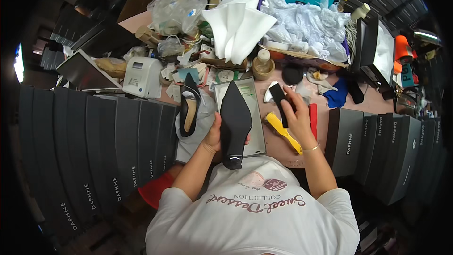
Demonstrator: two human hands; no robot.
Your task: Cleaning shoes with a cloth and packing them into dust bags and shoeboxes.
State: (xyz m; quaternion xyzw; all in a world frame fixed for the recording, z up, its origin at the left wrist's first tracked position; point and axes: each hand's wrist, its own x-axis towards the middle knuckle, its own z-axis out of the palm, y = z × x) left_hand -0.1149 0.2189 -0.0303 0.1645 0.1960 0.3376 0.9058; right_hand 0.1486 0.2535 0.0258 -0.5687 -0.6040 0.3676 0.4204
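My left hand is wrapped round a black pointed-toe shoe, which is turned sole up with its toe away from me and its heel close to my shirt. Under it lies an open grey shoebox part with a pale inside. My right hand grips a flat black oblong block; its exact kind does not show. A second black pointed shoe, tan inside, rests on white wrapping at the left. Beside my right hand are a yellow-handled tool and a red strip-like object.
Dark shoeboxes stand in rows at the left and right. Towards the back are a white label printer, a jar, white sheets and a heap of crumpled white paper. A blue cloth lies at the right.
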